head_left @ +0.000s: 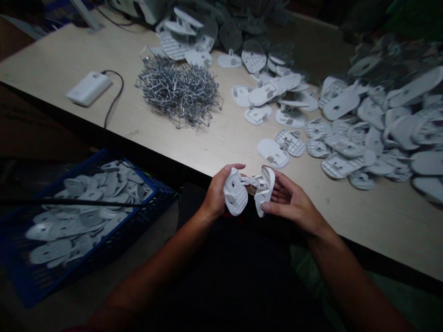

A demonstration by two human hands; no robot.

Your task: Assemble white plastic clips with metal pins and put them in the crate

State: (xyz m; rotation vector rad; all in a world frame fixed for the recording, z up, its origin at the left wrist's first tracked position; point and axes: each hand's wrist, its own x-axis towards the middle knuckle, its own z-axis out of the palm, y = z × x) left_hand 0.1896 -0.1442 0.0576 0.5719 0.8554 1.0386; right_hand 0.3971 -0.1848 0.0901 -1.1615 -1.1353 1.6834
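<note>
Over my lap, just off the table's front edge, my left hand [218, 191] is closed on an oval white plastic piece [236, 196] with a hole and a raised tab. Opposite it, my right hand [289, 198] grips a second white plastic piece [265, 191], turned on its side with the thumb on its lower end. The inner ends of the two pieces come close together or touch; I cannot tell whether they are joined. On the table just beyond my hands lie a flat white oval piece [272, 153] and a ribbed one [292, 142].
Bent metal wire pins [180, 90] form a heap on the table [138, 133]. Piles of white plastic pieces [374, 120] spread along the right and back. A white power bank [89, 88] with a black cable lies left. Below left stands a blue crate [138, 226] of similar pieces.
</note>
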